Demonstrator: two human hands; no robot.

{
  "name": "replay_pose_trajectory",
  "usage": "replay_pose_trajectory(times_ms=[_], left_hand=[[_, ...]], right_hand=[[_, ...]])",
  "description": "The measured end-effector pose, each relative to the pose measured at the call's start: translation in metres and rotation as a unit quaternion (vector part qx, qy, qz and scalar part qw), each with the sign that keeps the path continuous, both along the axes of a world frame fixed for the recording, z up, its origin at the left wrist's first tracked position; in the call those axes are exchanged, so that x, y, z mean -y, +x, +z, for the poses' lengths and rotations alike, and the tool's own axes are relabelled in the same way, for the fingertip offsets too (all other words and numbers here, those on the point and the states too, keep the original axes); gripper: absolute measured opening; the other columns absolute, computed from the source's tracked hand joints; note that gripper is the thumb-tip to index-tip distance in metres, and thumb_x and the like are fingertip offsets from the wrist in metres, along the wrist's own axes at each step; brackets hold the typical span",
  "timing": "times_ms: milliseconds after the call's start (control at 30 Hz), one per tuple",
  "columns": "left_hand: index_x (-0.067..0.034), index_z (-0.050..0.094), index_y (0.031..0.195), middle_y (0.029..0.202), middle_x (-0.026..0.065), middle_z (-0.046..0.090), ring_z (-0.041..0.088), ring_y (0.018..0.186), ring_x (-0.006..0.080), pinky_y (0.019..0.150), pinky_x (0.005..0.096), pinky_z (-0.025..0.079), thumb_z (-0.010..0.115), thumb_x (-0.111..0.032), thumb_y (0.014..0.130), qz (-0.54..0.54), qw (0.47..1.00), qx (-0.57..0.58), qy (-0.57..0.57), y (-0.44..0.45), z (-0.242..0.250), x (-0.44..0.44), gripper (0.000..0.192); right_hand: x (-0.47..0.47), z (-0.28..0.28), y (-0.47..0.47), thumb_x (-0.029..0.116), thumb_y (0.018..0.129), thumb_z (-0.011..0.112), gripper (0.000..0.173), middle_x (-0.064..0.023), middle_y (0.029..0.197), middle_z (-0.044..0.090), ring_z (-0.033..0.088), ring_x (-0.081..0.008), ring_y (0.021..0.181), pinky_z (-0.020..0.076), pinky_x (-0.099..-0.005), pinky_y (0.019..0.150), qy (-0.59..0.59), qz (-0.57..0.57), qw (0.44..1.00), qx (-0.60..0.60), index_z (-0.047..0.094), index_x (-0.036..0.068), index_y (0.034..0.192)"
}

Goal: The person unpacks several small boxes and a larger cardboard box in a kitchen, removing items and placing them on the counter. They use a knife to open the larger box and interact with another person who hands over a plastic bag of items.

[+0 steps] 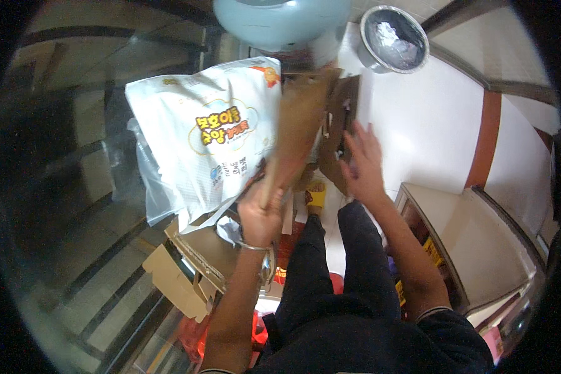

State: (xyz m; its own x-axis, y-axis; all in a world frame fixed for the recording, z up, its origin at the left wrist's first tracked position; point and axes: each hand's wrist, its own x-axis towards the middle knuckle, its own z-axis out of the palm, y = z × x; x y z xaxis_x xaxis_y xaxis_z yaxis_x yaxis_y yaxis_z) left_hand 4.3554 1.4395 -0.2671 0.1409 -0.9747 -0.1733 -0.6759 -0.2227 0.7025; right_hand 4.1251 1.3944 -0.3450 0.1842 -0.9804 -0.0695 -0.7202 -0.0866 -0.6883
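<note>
My left hand (261, 216), with a bracelet at its wrist, grips the lower edge of a brown cardboard piece (304, 121) that is blurred and tilted upright. To the right, my right hand (367, 163) has its fingers spread beside a second cardboard piece (339, 140) with a ragged edge. Whether its fingertips touch that piece, I cannot tell. Left of the held cardboard lies a large white plastic bag (205, 135) with printed writing. Part of it is hidden behind the cardboard and my left hand.
Folded cardboard boxes (182, 280) are stacked under the white bag, with clear plastic (154, 177) beside them. A blue rounded vessel (280, 23) stands ahead. A lined bin (371, 58) holds crumpled waste. At right is a low cabinet (467, 243). Red plastic bags (196, 334) lie lower left.
</note>
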Motion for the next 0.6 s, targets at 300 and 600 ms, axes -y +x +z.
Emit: replay_pose_trajectory(times_ms=[300,600], left_hand=[[-0.004,0.061,0.119,0.115,0.0189,0.061,0.062,0.099,0.0352,0.087,0.0398,0.050,0.063,-0.003,0.074,-0.188,0.982,0.021,0.007,-0.054,0.059,-0.052,0.044],[-0.004,0.064,0.111,0.106,0.0042,0.066,0.061,0.096,0.0130,0.084,0.0289,0.048,0.071,-0.007,0.082,0.232,0.876,-0.355,0.231,-0.011,0.081,-0.108,0.029]], right_hand=[[-0.043,-0.009,-0.075,0.019,0.081,0.068,0.074,-0.0142,0.145,0.036,0.027,-0.0317,0.137,0.0266,-0.0401,0.110,0.333,-0.178,0.830,0.411,0.029,0.005,0.143],[-0.043,0.003,-0.089,0.026,0.080,0.072,0.089,-0.0114,0.145,0.035,0.037,-0.0248,0.131,0.0321,-0.0382,0.105,0.345,-0.130,0.821,0.435,0.018,0.007,0.148]])
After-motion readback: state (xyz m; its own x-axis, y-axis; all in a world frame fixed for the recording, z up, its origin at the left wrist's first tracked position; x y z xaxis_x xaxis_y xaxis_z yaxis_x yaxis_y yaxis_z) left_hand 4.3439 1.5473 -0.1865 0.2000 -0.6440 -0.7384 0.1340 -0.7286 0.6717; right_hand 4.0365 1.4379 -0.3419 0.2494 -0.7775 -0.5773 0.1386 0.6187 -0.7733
